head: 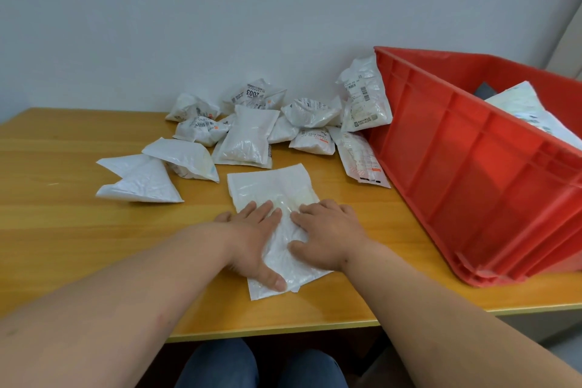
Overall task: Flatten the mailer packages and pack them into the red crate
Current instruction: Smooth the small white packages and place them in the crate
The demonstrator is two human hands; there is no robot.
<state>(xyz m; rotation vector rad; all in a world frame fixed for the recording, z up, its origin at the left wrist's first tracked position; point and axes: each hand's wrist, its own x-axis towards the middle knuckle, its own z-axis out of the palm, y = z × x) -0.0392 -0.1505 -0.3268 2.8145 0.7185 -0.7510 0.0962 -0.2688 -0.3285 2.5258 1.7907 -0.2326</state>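
A wooden table (63, 230) with a yellow-green front edge stands against a pale grey wall (220, 9), seen from above by a seated person whose knees in blue trousers (261, 365) show beneath the edge.

Toward the left, two puffy white mailers lie folded into rough triangles: one (138, 181) nearest the left, and another (182, 157) partly overlapping it on its right side.

In the middle, near the person, a white mailer (271, 186) lies flat on the tabletop. Both hands press down on its nearer half, side by side and almost touching. The left hand (255, 236) lies palm down with fingers straight and spread, its thumb stretched toward the mailer's near edge. The right hand (327, 233) is also palm down, fingers extended and flat on the plastic, thumb angled inward. Neither hand curls around the mailer; they push it flat.

Behind this mailer, close to the wall, a loose pile of crumpled mailers (258, 116) sits, several showing printed shipping labels and barcodes. One long labelled mailer (362, 157) lies flat at the pile's right end, and another (365, 98) leans upright against the crate's outer wall.

At the right, a large red crate (472, 183) rests on the table, ribbed along its side. Inside it, at least one white mailer (529, 110) is visible lying against the far side.
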